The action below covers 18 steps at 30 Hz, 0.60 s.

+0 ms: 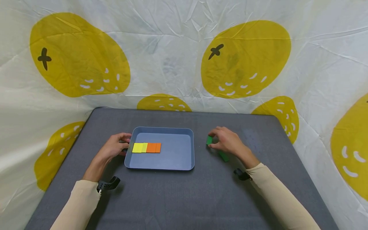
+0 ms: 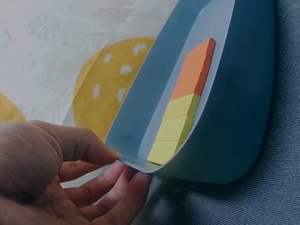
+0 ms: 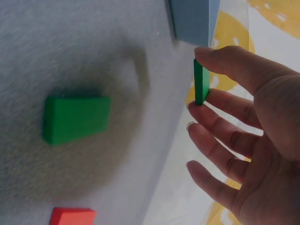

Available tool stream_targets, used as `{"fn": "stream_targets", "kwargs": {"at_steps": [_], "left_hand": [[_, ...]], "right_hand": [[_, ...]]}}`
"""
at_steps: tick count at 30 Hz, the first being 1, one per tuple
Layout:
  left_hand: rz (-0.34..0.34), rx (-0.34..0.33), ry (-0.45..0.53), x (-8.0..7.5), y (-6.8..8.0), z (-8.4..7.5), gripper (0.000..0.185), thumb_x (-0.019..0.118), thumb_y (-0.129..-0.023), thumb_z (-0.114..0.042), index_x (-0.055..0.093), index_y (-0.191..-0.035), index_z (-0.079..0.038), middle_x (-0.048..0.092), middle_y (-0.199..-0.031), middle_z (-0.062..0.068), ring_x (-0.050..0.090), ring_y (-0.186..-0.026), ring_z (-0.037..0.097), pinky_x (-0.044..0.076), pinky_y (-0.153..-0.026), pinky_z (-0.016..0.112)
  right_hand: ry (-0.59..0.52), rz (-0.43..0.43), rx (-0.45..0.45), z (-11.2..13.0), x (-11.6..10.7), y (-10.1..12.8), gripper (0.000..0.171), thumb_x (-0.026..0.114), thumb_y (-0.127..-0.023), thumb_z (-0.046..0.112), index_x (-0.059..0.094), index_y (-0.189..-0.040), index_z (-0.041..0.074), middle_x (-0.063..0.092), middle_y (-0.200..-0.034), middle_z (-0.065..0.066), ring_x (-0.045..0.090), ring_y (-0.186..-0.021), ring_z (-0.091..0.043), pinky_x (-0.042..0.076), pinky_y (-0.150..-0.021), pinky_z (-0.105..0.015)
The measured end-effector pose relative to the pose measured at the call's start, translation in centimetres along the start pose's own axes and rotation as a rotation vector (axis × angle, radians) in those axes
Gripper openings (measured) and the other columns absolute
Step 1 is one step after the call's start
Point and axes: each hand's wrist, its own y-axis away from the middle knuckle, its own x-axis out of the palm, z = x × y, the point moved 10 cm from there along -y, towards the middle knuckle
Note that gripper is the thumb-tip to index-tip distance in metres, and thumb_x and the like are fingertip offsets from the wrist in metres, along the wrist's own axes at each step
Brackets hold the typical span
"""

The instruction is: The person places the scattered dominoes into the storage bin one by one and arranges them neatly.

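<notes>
L hand [image 1: 115,147] pinching blue tray [image 1: 178,159] rim w/ thumb & fingers, R hand [image 1: 227,142] pinching green block [image 1: 209,140] btwn thumb & forefinger, other fingers relaxing

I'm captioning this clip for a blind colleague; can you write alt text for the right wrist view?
A right hand pinches a thin green block on edge between thumb and finger, above a grey table. A second green block lies flat on the table, a red block shows at the bottom edge, and a corner of a blue tray at the top.
</notes>
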Motion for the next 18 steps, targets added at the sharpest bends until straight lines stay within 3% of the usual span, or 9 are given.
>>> {"fn": "stream_targets", "kwargs": {"at_steps": [18], "left_hand": [[0.002,0.011,0.002,0.1,-0.2,0.1,0.052,0.053,-0.100,-0.003,0.043,-0.150,0.001,0.049,-0.133,0.028,0.056,-0.112,0.039,0.061,-0.078,0.044]], "right_hand": [[0.046,0.015,-0.079,4.0,0.1,-2.8,0.043,0.084,-0.083,0.036,0.075,-0.118,0.013,0.067,-0.109,-0.002,0.062,-0.106,-0.027,0.057,-0.082,-0.046]]}}
